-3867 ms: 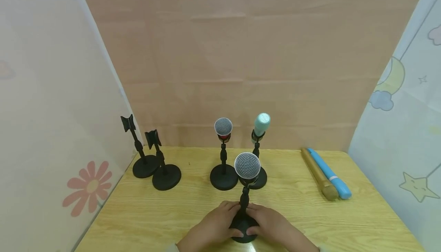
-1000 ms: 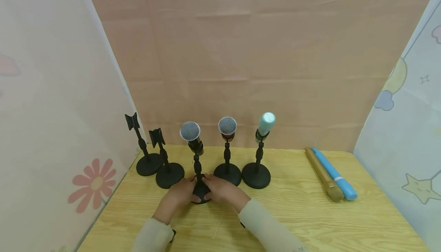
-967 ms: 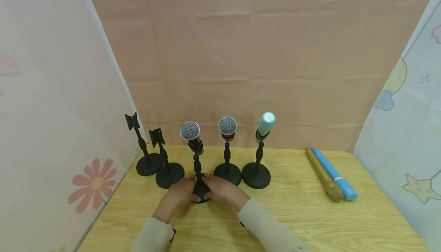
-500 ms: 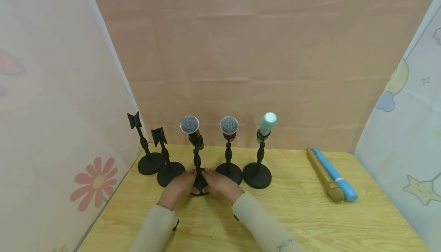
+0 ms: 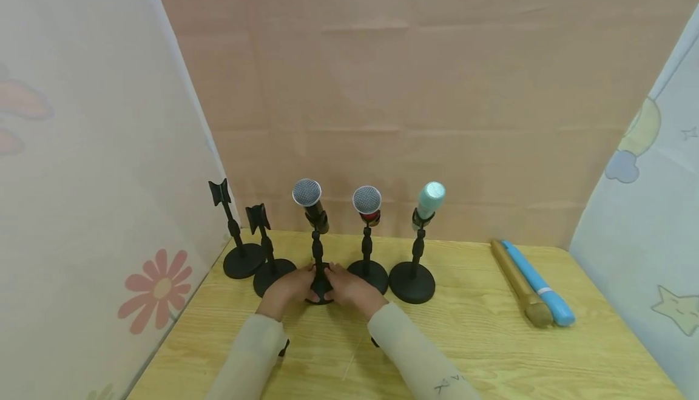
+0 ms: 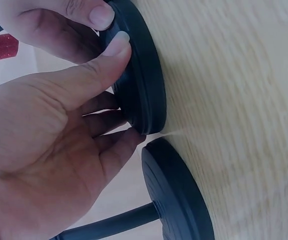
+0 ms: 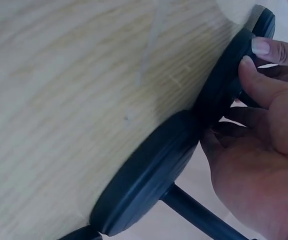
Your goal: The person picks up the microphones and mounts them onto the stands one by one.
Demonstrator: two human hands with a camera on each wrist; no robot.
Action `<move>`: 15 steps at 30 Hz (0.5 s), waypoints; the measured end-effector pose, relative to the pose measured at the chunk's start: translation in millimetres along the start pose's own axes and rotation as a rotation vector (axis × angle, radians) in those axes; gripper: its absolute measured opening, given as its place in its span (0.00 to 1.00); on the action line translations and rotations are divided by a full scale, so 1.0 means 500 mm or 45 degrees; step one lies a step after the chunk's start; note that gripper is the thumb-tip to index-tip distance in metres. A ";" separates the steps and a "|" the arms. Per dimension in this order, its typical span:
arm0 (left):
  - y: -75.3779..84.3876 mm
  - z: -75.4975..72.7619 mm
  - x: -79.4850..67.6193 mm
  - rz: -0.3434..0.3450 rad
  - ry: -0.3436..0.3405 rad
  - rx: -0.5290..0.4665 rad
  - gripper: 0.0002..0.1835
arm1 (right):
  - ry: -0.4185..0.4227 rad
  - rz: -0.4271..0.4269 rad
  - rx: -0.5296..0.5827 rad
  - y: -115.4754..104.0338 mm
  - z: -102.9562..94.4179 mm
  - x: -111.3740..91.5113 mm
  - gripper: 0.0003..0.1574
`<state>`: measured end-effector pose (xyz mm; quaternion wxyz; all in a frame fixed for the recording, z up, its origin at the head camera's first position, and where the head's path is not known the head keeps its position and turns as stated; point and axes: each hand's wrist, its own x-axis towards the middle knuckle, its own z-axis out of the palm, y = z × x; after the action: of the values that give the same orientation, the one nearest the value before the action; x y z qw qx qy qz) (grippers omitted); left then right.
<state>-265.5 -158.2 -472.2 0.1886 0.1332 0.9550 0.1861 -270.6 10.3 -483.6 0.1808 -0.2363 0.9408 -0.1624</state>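
Observation:
Both hands are at the round base of a black microphone stand [image 5: 317, 248] that carries a dark microphone [image 5: 307, 193] with a silver mesh head. My left hand [image 5: 292, 289] grips the base from the left and my right hand [image 5: 354, 288] from the right, thumbs on its near side. In the left wrist view the stand's base [image 6: 139, 75] rests on the table, close beside a neighbouring base [image 6: 179, 195]. The right wrist view has the held base [image 7: 219, 87] right at another base [image 7: 146, 172]. Part of each hand's fingers is hidden.
Two stands without microphones, a rear one [image 5: 244, 260] and a nearer one [image 5: 273, 269], stand at the left. To the right are a stand with a red-collared microphone [image 5: 367, 200] and one with a mint microphone [image 5: 431, 200]. Gold [image 5: 521, 284] and blue [image 5: 537, 284] microphones lie far right.
From the front middle of the table, both hands have moved the stand with the dark microphone left and back into the row. Over the last second it slid slightly further back.

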 end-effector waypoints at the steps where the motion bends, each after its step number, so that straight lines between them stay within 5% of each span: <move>1: 0.000 -0.002 0.001 0.003 0.002 -0.003 0.44 | 0.010 0.002 -0.006 0.000 0.000 0.001 0.43; 15: -0.013 0.011 0.000 0.038 0.078 -0.009 0.41 | 0.243 -0.061 -0.102 0.014 0.026 -0.026 0.33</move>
<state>-264.7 -162.4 -479.6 0.1569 0.1410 0.9576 0.1963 -257.0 19.8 -494.3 0.0768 -0.2491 0.9536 -0.1509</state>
